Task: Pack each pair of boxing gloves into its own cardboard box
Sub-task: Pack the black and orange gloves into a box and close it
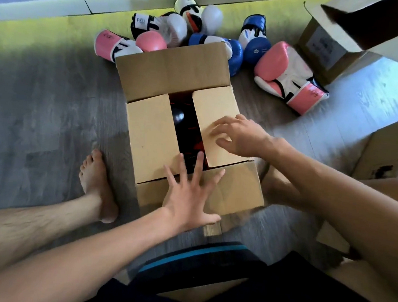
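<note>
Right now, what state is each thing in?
Box: side flaps folded in, end flaps open.
Dark gloves: inside box.
Left hand: flat, spread, on near flap.
Right hand: resting on right flap.
Loose gloves: on floor, unpacked.
Far box: open.

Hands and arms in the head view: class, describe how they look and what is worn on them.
Both are a person's bare hands: the left hand and the right hand wear no gloves, and no ring, watch or band shows. The forearms are bare, with no sleeve in view. Lower down, dark shorts carry a blue stripe.
</note>
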